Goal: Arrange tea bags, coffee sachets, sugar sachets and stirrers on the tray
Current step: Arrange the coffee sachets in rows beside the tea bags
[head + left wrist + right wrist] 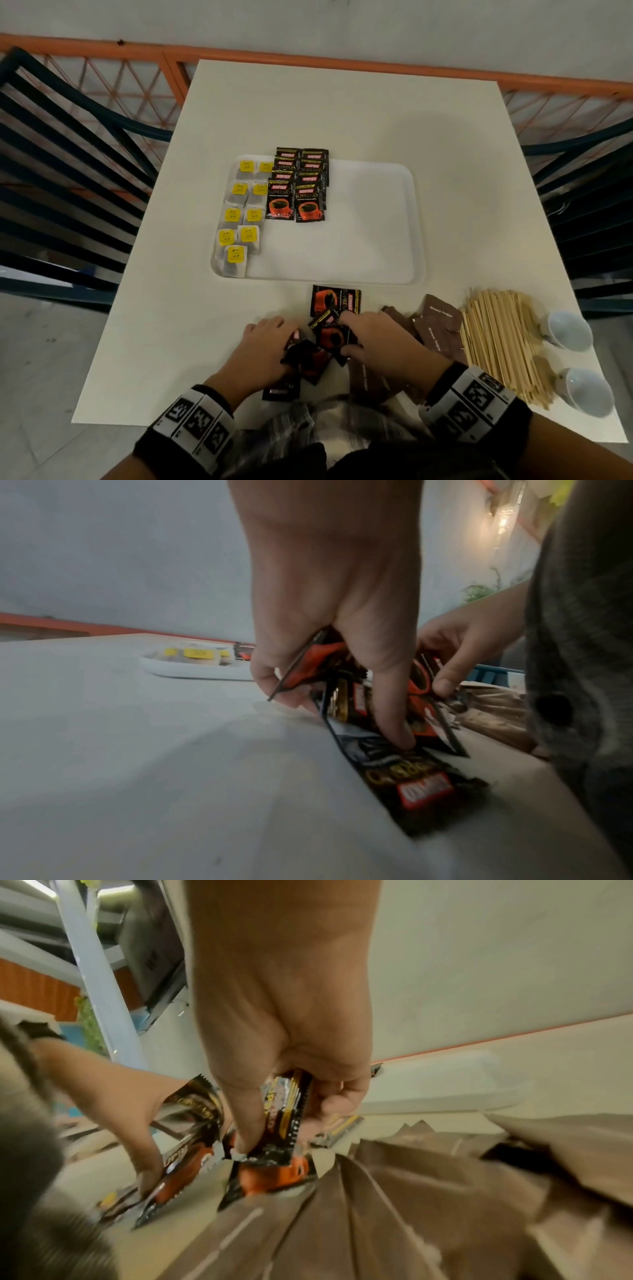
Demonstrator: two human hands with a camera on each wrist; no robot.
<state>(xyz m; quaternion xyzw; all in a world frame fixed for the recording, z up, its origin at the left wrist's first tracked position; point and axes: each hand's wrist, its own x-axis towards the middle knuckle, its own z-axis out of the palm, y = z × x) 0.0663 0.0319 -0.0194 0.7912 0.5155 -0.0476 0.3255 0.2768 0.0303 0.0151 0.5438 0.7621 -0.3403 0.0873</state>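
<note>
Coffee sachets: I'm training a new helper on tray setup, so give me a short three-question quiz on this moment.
1. True or false: the stirrers are already on the tray.
2. Which lie along the tray's left edge? A) sugar sachets B) tea bags C) cups
3. Fill in: the left hand and right hand both grip loose ______ sachets.

Key: 1 false; 2 B; 3 coffee
</note>
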